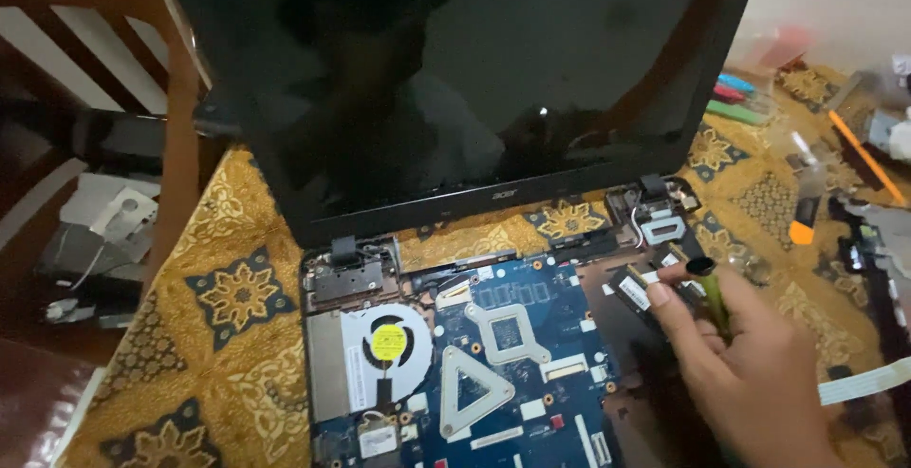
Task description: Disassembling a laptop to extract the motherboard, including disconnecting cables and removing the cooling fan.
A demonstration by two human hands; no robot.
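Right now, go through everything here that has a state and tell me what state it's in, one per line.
Black laptop screen: dark, hinged upright.
Blue laptop motherboard: exposed, cover off.
Round cooling fan with yellow centre label: uncovered, seated in the chassis.
Right hand: gripping a green-handled tool.
Left hand: out of view.

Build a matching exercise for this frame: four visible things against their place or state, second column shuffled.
Things:
1. cooling fan
2. laptop screen
3. screwdriver
4. blue circuit board

Descriptions:
A. dark and upright at the back
B. gripped in the right hand
C. round, with a yellow centre label
D. exposed, with silver brackets on it

Pairs: 1-C, 2-A, 3-B, 4-D
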